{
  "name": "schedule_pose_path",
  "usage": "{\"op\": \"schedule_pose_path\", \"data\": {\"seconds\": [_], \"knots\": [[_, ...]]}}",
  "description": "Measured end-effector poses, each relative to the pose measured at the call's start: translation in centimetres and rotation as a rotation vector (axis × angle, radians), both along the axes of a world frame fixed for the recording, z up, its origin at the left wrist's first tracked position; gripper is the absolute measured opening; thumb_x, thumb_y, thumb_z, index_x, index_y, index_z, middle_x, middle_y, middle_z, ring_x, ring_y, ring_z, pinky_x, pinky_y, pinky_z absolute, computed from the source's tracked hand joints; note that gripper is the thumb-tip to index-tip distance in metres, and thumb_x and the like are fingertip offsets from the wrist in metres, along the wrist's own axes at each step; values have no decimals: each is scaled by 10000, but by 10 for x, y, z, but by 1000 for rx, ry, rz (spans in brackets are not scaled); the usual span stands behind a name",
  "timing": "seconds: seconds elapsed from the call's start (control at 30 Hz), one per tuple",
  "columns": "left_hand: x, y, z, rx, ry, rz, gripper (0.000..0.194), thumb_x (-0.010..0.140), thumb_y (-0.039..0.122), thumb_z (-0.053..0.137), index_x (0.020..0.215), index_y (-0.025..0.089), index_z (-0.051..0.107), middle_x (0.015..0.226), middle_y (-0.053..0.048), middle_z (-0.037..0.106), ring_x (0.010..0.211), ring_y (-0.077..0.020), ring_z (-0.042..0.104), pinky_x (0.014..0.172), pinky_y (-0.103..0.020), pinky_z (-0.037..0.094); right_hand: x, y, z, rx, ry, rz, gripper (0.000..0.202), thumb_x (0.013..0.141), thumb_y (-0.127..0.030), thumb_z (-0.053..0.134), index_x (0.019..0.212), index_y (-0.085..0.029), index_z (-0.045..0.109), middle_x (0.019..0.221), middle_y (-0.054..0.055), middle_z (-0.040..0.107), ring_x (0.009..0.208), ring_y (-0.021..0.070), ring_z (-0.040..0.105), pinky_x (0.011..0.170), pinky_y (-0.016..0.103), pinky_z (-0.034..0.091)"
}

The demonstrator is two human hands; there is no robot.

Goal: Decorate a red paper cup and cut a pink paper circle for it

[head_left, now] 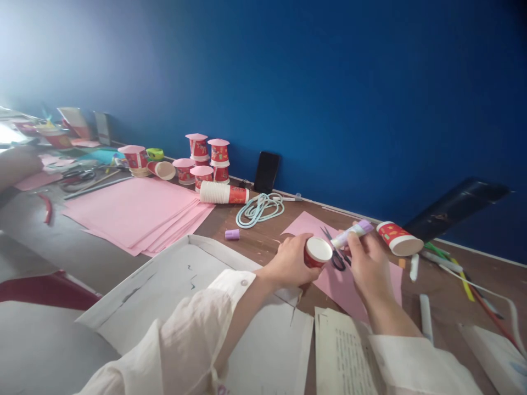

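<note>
My left hand (290, 262) is wrapped round a red paper cup (318, 252) whose white round end faces up. In my right hand (368, 263) is a glue stick (352, 234) with a white and purple barrel, held at a slant just right of the cup. Black-handled scissors (338, 260) lie between the two hands on a pink sheet of paper (302, 223). A purple cap (232, 235) rests on the table, left of the cup. Another red paper cup (398, 239) lies on its side beyond my right hand.
Several red cups with pink paper discs (201, 170) stand along the blue wall. A nested row of cups (222, 193) lies before them, beside a coiled pale cable (259, 209) and a phone (267, 171). Pink sheets (135, 214) are piled left. Another person's arm (18, 167) shows far left.
</note>
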State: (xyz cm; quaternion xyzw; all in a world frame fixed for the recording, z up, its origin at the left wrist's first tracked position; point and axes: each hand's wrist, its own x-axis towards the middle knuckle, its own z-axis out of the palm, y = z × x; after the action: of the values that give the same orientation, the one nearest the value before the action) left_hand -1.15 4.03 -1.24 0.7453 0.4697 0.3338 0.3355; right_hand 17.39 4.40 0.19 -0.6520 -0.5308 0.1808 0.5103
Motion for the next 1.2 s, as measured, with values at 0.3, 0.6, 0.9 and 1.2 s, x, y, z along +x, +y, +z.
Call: {"op": "schedule_pose_path", "data": {"seconds": [0.3,0.6,0.9,1.2], "knots": [[10,-2,-4,65,75,141,693,592,542,834,1102,183,534,1181,-142,592,1159,-344,519,995,-503,423,-18,-16,13,107,145,150,559,900,-532,579,1388,-260,549,1130,79,729,996,237,676,872,408,542],[8,-2,0,83,86,107,474,704,442,731,1067,190,563,1118,-116,631,1094,-328,555,943,-480,450,-7,0,-1,-18,211,37,470,826,-563,647,1142,-218,696,1004,70,735,747,176,647,716,332,556],[13,-5,-6,37,-2,152,917,535,518,873,1284,195,454,1332,-146,529,1265,-344,458,1063,-497,371,-6,6,-8,51,816,203,516,742,-458,785,1176,-203,672,1029,55,729,661,91,577,623,232,529],[13,-1,-11,121,86,151,495,662,448,786,1003,212,516,1098,-91,606,1059,-304,541,913,-457,439,-14,9,6,39,375,232,594,852,-550,643,1371,-268,573,1056,63,734,838,203,668,756,366,551]]}}
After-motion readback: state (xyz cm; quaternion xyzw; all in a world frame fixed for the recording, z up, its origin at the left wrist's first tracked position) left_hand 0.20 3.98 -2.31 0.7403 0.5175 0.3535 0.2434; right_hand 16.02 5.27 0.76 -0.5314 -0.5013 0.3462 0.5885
